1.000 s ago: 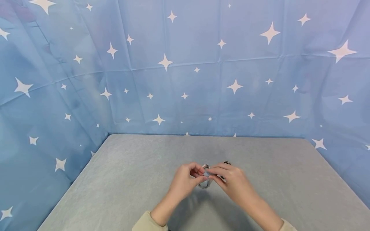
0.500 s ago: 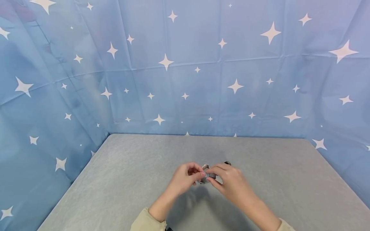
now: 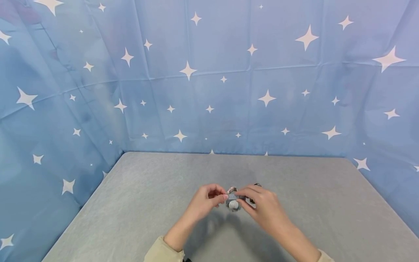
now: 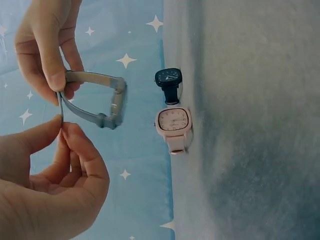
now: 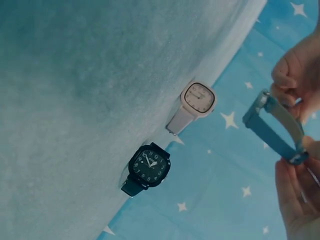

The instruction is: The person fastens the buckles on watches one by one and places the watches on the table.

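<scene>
Between my hands a watch with a blue-grey strap (image 3: 233,206) is held above the table, its strap bent into a loop. My left hand (image 3: 203,202) pinches the thin free end of the strap between thumb and fingertip. The fingers of my right hand (image 3: 264,204) grip the strap where its two parts meet. In the left wrist view, the watch case (image 4: 118,102) appears edge-on, away from the fingers. A pink watch (image 4: 173,121) and a black watch (image 5: 150,164) lie on the table beyond the hands; my right hand partly covers the black one in the head view.
The grey tabletop (image 3: 157,182) spreads around both hands. A blue curtain with white stars (image 3: 209,87) hangs along its back and left edges. The pink and black watches sit close together, face up.
My left hand has shifted a little left, drawing the strap end away from the right hand. The held watch has turned, so a pale round side shows. My right hand stays nearly in place.
</scene>
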The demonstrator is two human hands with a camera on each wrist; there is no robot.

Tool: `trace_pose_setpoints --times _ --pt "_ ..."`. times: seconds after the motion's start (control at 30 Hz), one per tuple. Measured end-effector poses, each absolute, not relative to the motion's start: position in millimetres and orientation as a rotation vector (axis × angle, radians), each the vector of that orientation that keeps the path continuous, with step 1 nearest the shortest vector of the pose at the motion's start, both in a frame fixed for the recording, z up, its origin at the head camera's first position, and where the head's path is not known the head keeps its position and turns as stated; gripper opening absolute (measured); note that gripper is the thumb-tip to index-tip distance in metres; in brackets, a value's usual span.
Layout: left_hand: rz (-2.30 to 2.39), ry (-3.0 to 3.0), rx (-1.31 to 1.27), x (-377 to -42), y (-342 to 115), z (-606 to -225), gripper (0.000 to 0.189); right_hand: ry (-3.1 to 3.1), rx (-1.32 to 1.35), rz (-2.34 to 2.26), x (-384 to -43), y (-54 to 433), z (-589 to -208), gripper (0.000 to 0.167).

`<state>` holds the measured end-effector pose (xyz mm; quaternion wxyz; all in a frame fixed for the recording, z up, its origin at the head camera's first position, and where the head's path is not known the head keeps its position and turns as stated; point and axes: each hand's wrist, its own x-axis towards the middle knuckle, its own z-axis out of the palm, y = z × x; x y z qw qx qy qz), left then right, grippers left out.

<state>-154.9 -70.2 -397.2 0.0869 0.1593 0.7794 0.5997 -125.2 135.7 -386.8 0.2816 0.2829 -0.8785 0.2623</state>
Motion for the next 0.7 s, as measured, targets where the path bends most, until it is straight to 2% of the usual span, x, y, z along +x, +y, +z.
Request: trace_pose_setpoints --times 0.27,0.47,0.7 --pt "1.677 2.395 0.611 -154.9 -72.6 -405.2 0.026 -2.282 0.791 0.743 -127.3 140.2 -387.1 0.029" --pt "1.600 2.411 0.630 -154.2 -73.3 -408.2 0.019 -2.252 0.830 0.718 -128.3 141.5 -387.7 0.034" --pt "1.608 2.409 0.638 -155.0 -73.2 -409.7 0.015 -2.317 0.838 0.652 -127.1 142.0 -387.1 0.025"
